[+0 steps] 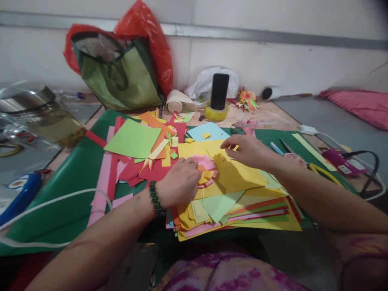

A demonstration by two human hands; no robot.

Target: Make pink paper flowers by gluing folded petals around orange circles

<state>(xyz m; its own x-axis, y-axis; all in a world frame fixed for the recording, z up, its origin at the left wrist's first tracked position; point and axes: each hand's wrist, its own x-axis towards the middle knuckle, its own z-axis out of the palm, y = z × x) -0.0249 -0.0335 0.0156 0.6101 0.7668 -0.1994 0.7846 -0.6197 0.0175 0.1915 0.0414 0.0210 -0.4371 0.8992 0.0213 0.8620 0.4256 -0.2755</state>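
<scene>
My left hand (184, 178), with a green bead bracelet (155, 198) at its wrist, is closed at the left edge of a pink paper flower (209, 162). The flower has orange and yellow pieces at its middle, and my fingers partly hide it. It lies on a yellow sheet (245, 171) atop a stack of coloured paper (212, 220). Over that sheet's upper right part hovers my right hand (241, 148), fingers loosely bent and apart, nothing visible in them. A small yellow paper piece (220, 157) lies just left of and below it.
Paper scraps and a light green sheet (133, 139) cover the left of the green mat (60, 182). A pink glue gun (249, 126), yellow-handled scissors (324, 173) and a phone (219, 91) in a tape roll (216, 113) stand around. A jar (60, 121) is at left.
</scene>
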